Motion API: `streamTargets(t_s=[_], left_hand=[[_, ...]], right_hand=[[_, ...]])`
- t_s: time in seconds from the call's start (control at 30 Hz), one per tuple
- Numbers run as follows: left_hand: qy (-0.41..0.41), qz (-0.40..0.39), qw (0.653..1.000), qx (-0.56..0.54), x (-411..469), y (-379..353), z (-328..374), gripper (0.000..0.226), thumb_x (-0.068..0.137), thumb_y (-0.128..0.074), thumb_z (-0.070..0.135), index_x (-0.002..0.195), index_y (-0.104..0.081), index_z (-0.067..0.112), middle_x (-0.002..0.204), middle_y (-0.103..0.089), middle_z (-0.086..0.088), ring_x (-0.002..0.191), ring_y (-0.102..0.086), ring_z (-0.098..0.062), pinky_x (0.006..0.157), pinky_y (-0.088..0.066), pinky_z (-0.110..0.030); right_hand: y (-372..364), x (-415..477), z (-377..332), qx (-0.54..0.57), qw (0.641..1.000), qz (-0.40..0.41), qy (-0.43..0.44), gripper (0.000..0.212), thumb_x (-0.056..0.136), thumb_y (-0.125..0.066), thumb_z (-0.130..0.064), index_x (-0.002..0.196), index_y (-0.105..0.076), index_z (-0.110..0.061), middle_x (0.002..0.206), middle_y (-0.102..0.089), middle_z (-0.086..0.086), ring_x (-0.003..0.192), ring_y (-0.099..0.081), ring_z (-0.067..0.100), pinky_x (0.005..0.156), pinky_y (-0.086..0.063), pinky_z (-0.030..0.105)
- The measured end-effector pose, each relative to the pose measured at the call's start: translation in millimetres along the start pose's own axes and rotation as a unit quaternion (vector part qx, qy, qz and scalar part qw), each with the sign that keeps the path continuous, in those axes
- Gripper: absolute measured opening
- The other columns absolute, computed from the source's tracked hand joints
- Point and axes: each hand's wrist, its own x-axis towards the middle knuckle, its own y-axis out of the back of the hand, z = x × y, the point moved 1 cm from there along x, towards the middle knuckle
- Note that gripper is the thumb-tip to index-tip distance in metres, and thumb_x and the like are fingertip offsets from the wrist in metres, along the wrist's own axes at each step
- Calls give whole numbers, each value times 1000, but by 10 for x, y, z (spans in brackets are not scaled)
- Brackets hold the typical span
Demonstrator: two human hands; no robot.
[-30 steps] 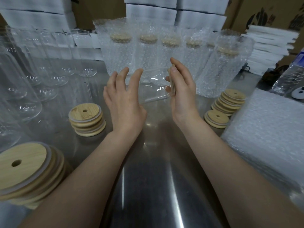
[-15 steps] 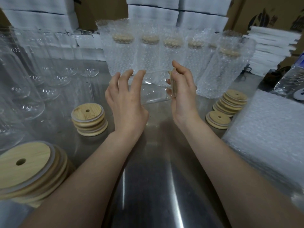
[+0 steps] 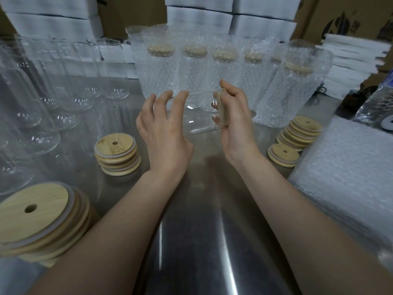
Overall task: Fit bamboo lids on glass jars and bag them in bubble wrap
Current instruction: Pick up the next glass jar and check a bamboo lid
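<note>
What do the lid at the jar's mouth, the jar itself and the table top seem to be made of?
The lid looks like bamboo or another pale wood, matt: tan, without shine. The jar looks like clear glass, glossy: the background shows through it and its edges glint. The table is probably stainless steel, smooth: grey, with long streaked reflections.
</note>
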Motion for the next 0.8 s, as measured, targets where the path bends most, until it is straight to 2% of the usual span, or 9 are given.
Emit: streamTargets(t_s=[0.17, 0.3, 0.37, 0.43, 0.47, 0.5, 0.6, 0.7, 0.8], left_hand=[[-2, 1, 1000, 1, 8, -1, -3, 84, 66, -52, -13, 141, -46, 24, 146, -41, -5, 141, -25, -33, 109, -25, -48], [18, -4, 1000, -18, 19, -27, -22, 83, 69, -55, -8, 143, -42, 26, 147, -39, -2, 140, -26, -31, 109, -27, -49], [28, -2, 999, -32, 19, -44, -30, 82, 70, -58, -6, 143, -41, 26, 147, -39, -1, 140, -27, -31, 108, -27, -48], [38, -1, 998, -52, 23, -54, -40, 83, 69, -62, -3, 144, -40, 25, 147, -40, -1, 138, -29, -29, 108, -27, -45], [44, -3, 997, -61, 25, -57, -46, 83, 69, -66, 1, 144, -39, 25, 146, -40, -1, 138, -30, -28, 107, -27, -44], [51, -6, 996, -69, 30, -58, -52, 84, 69, -70, 6, 144, -38, 25, 146, -41, -1, 137, -32, -27, 107, -27, -43], [78, -18, 993, -89, 45, -64, -68, 90, 70, -80, 24, 147, -33, 22, 146, -43, -2, 136, -38, -26, 110, -30, -44], [112, -21, 985, -129, 53, -62, -76, 94, 72, -82, 33, 148, -29, 16, 145, -44, -6, 133, -43, -26, 108, -37, -46], [149, -16, 975, -162, 60, -65, -95, 94, 74, -82, 35, 147, -27, 13, 147, -41, -7, 134, -43, -24, 108, -39, -42]], right_hand=[[19, 9, 14, -31, 999, -5, 10, 24, 93, -50, -31, 115, -58, -36, 111, -57, -6, 102, -52, 9, 88, -38, 28], [-5, 31, -29, -78, 997, -19, 18, 33, 87, -45, -44, 118, -55, -40, 133, -54, -8, 123, -51, 8, 100, -41, 23], [-12, 40, -50, -99, 994, 4, 40, 35, 96, -41, -40, 129, -53, -33, 141, -48, -4, 131, -46, 9, 112, -36, 29], [34, 49, -114, -152, 983, 66, 76, 34, 103, -41, -27, 136, -52, -24, 137, -48, -4, 125, -48, 6, 109, -37, 21], [84, 51, -165, -195, 970, 106, 95, 33, 102, -43, -22, 134, -53, -21, 132, -51, -4, 118, -50, 4, 103, -39, 17], [149, 57, -225, -250, 950, 146, 114, 32, 100, -45, -18, 130, -55, -21, 128, -53, -3, 113, -51, 5, 101, -41, 21], [428, 98, -418, -465, 843, 244, 115, 33, 90, -48, -14, 119, -59, -24, 128, -53, 2, 122, -49, 20, 109, -32, 44], [751, 138, -586, -590, 754, 290, -5, 39, 87, -49, -14, 122, -58, -27, 140, -45, 11, 134, -35, 34, 107, -23, 45], [1039, 134, -690, -604, 720, 317, -125, 41, 86, -53, -12, 125, -56, -24, 146, -35, 18, 138, -27, 38, 109, -21, 45]])
